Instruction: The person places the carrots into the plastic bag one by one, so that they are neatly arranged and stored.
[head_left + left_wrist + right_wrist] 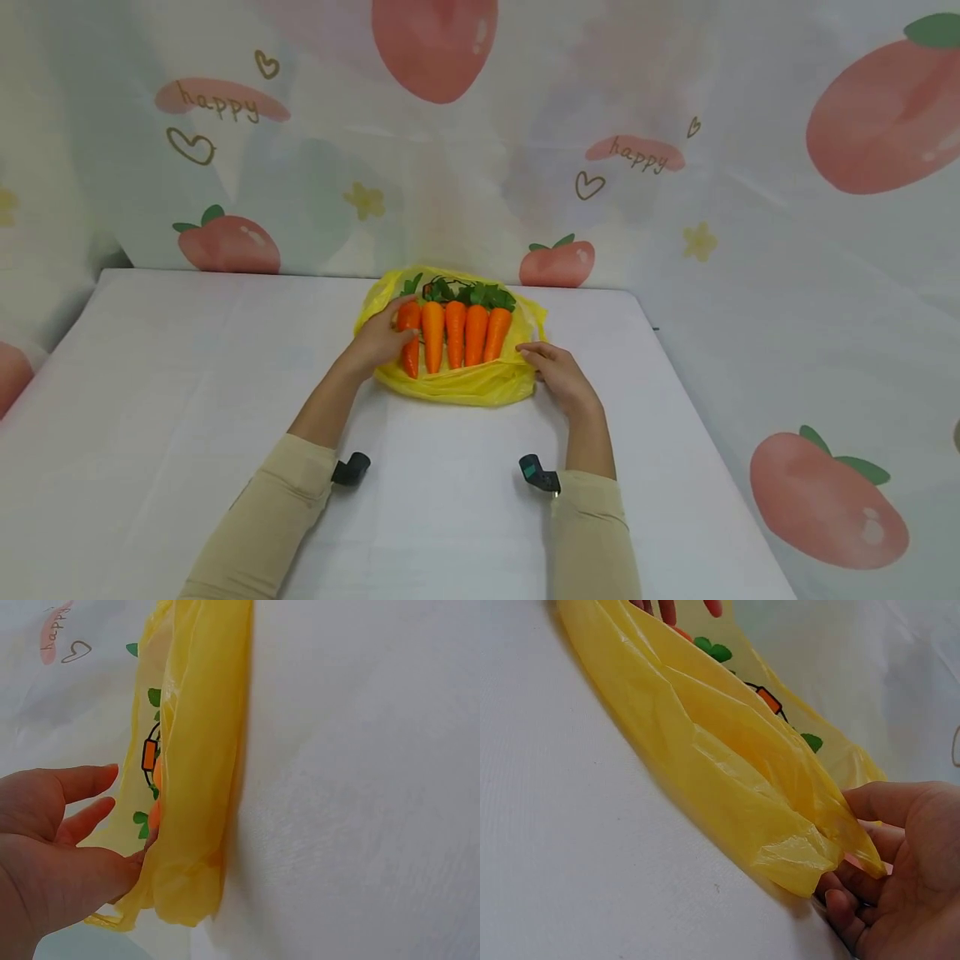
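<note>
Several orange carrots (454, 333) with green leafy tops (487, 295) lie side by side in a yellow plastic bag (480, 392), whose mouth gapes upward. At the leftmost carrot (410, 358) is my left hand (378, 337), fingertips and thumb near its upper part. The left wrist view shows that hand's fingers fairly straight and spread, the thumb reaching the bag's edge; the bag hides some fingertips. My right hand (558, 375) pinches the bag's right rim between thumb and fingers, seen closely in the right wrist view.
A small orange piece with a black loop (149, 755) shows among the leaves. The bag lies near the far edge of the white table (225, 400). Behind hangs a cloth (465, 167) printed with fruit and hearts. Each sleeve bears a small black wrist camera (351, 469).
</note>
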### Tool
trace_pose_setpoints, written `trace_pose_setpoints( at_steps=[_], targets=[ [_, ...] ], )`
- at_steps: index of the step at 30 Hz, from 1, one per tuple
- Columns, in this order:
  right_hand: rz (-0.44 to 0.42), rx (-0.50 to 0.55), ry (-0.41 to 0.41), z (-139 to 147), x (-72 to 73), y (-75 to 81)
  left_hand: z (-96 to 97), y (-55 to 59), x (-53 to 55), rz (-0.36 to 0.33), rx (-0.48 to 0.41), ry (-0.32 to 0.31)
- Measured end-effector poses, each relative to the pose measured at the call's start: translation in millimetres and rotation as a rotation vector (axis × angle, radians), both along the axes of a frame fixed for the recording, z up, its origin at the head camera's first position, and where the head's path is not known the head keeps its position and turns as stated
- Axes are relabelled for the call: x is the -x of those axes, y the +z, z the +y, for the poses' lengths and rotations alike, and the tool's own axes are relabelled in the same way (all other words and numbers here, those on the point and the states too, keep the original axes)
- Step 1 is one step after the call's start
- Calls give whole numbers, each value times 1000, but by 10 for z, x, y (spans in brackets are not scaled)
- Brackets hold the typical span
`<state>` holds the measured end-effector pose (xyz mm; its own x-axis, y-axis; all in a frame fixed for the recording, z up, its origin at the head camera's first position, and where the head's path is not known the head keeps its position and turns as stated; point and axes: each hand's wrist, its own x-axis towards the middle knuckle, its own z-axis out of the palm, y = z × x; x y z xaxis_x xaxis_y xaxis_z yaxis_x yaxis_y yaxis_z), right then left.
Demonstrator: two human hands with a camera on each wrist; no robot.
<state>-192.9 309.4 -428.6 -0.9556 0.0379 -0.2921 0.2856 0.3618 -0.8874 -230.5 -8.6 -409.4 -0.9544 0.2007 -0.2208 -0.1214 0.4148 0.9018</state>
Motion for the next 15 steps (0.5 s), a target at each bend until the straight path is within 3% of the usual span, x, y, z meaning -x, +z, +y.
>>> trace_pose_setpoints(
  at_steps=[5,15],
  targets=[
    [0,-3,-5,-11,-11,14,-22,57,-55,53,-25,-46],
    [-6,-6,-1,-7,-9,13,-123,181,-209,76,-26,-131]
  ],
)
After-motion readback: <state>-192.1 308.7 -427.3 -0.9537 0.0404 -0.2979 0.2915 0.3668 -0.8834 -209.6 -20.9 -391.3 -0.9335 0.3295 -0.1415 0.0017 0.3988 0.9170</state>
